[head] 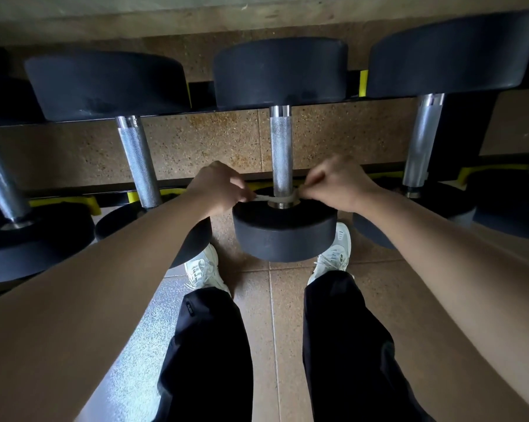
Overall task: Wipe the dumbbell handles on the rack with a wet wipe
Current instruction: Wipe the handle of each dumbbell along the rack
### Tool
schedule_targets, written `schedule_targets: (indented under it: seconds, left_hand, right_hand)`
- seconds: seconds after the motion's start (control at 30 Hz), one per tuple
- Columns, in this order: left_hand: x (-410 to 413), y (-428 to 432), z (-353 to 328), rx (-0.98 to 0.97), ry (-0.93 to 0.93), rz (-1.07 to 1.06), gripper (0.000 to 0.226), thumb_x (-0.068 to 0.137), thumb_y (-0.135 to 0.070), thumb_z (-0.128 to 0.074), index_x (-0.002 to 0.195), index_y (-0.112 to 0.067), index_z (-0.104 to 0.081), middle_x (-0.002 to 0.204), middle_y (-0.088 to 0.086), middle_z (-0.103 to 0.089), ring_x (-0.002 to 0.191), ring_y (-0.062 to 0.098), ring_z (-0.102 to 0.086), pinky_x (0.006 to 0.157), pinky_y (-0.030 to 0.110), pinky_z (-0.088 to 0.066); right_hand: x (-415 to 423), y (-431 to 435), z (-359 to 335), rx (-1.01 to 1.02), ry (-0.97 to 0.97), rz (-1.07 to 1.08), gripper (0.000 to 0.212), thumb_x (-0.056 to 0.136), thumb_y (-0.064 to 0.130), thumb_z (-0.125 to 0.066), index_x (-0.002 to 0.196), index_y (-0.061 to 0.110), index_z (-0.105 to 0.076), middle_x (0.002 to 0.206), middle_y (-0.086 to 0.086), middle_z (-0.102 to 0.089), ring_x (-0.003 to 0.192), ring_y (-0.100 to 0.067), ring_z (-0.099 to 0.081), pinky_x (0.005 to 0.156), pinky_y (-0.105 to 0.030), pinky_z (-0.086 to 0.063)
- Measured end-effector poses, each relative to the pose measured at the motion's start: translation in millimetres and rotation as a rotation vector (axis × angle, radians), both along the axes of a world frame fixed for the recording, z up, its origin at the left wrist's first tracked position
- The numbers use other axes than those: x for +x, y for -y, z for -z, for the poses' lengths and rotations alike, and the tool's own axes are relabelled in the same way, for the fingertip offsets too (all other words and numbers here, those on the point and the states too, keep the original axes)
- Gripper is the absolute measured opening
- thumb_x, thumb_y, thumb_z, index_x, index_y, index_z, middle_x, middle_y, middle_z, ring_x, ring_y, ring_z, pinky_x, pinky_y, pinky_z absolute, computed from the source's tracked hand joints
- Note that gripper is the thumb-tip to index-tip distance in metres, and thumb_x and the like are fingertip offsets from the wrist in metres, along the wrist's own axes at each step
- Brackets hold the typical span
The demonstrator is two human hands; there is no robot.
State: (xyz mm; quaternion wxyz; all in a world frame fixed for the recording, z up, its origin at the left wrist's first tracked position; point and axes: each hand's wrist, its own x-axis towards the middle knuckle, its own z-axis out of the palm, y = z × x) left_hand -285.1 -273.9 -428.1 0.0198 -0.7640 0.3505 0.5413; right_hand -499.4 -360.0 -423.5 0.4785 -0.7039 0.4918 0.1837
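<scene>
A black dumbbell lies on the rack straight ahead, its knurled steel handle [281, 150] running away from me between a far head and a near head [284, 236]. A thin white wet wipe [275, 198] is stretched as a band around the near end of that handle. My left hand [219, 187] pinches the wipe's left end. My right hand [337, 184] pinches its right end. Both hands sit just above the near head, one on each side of the handle.
More dumbbells flank it: a handle to the left [138, 159], another at the far left [1, 184], one to the right [421, 138]. The black rack rail with yellow saddles [89, 205] runs across. My feet in white shoes [204, 269] stand on brown tiles below.
</scene>
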Motion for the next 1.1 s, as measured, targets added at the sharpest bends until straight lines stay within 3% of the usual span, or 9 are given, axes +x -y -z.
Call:
schedule_targets:
  seconds: [0.1, 0.17, 0.27, 0.5, 0.63, 0.7, 0.83, 1.0, 1.1]
  left_hand:
    - [-3.4, 4.2, 3.1, -0.023, 0.094, 0.017, 0.010, 0.079, -0.032, -0.086, 0.083, -0.030, -0.078, 0.093, -0.011, -0.069, 0.081, 0.006, -0.060, 0.068, 0.014, -0.045]
    - [-8.1, 9.0, -0.1, -0.012, -0.040, -0.013, 0.012, 0.076, -0.026, -0.089, 0.075, -0.027, -0.077, 0.072, -0.012, -0.068, 0.069, 0.005, -0.057, 0.059, 0.011, -0.042]
    - [-15.6, 9.8, -5.3, 0.020, -0.122, -0.021, 0.008, 0.075, -0.020, -0.085, 0.072, -0.021, -0.078, 0.072, -0.002, -0.070, 0.076, 0.012, -0.062, 0.061, 0.020, -0.042]
    - [2.8, -4.1, 15.7, 0.079, 0.354, -0.063, 0.034, 0.072, -0.040, -0.081, 0.095, -0.015, -0.074, 0.093, 0.007, -0.072, 0.090, 0.028, -0.069, 0.072, 0.033, -0.058]
    - [-2.5, 0.8, 9.0, 0.005, 0.047, -0.082, 0.013, 0.078, -0.028, -0.084, 0.085, -0.020, -0.079, 0.092, 0.003, -0.075, 0.090, 0.019, -0.069, 0.070, 0.026, -0.052]
    - [-6.9, 3.3, -2.2, -0.031, -0.123, -0.079, 0.011, 0.078, -0.027, -0.086, 0.081, -0.019, -0.080, 0.086, 0.002, -0.075, 0.083, 0.012, -0.066, 0.067, 0.024, -0.048]
    - [-4.0, -1.9, -3.0, -0.087, -0.277, -0.290, 0.007, 0.085, -0.022, -0.081, 0.091, -0.019, -0.080, 0.068, -0.013, -0.071, 0.063, -0.002, -0.061, 0.054, 0.009, -0.042]
    - [-2.9, -2.8, 3.9, -0.095, -0.361, -0.644, 0.017, 0.090, -0.013, -0.062, 0.097, -0.015, -0.079, 0.092, 0.003, -0.077, 0.080, 0.020, -0.060, 0.068, 0.027, -0.047]
    - [-10.3, 10.2, 4.1, -0.074, -0.471, -0.809, 0.023, 0.095, -0.016, -0.054, 0.102, -0.011, -0.075, 0.099, 0.008, -0.077, 0.087, 0.024, -0.067, 0.076, 0.029, -0.050]
  right_hand:
    - [1.6, -3.8, 1.9, -0.068, 0.012, 0.083, 0.009, 0.076, 0.024, -0.087, 0.080, 0.023, -0.080, 0.079, 0.010, -0.068, 0.075, -0.008, -0.068, 0.075, -0.019, -0.051]
    - [-8.4, -3.3, 3.4, -0.092, -0.043, 0.176, 0.011, 0.076, 0.028, -0.088, 0.078, 0.024, -0.078, 0.072, 0.012, -0.068, 0.071, -0.005, -0.067, 0.070, -0.019, -0.051]
    - [-16.9, 0.1, 3.4, -0.128, -0.117, 0.206, 0.014, 0.077, 0.034, -0.088, 0.078, 0.024, -0.078, 0.073, 0.009, -0.070, 0.075, -0.010, -0.069, 0.069, -0.023, -0.054]
    - [16.4, -18.3, -19.1, 0.096, -0.006, 0.246, 0.011, 0.070, 0.021, -0.089, 0.069, 0.020, -0.078, 0.068, 0.005, -0.073, 0.069, -0.008, -0.068, 0.064, -0.025, -0.055]
    - [3.1, -8.1, -14.7, 0.015, -0.141, 0.304, 0.016, 0.075, 0.024, -0.087, 0.079, 0.011, -0.079, 0.081, -0.006, -0.075, 0.083, -0.019, -0.071, 0.076, -0.033, -0.059]
    - [-8.4, -0.7, -14.2, -0.057, -0.158, 0.398, 0.013, 0.078, 0.021, -0.084, 0.076, 0.012, -0.074, 0.078, -0.004, -0.070, 0.080, -0.019, -0.067, 0.067, -0.029, -0.053]
    - [-14.0, 5.3, -22.9, 0.032, 0.124, 0.790, 0.021, 0.078, 0.001, -0.074, 0.064, 0.007, -0.059, 0.075, -0.013, -0.070, 0.072, -0.024, -0.073, 0.064, -0.034, -0.059]
    - [-20.0, 11.8, -41.9, 0.025, 0.472, 1.286, 0.020, 0.090, -0.004, -0.052, 0.075, 0.008, -0.048, 0.086, -0.017, -0.076, 0.089, -0.026, -0.077, 0.073, -0.036, -0.062]
    - [-26.3, 13.6, -46.2, 0.010, 0.539, 1.287, 0.016, 0.091, -0.002, -0.047, 0.079, 0.009, -0.047, 0.095, -0.019, -0.076, 0.097, -0.026, -0.076, 0.083, -0.038, -0.062]
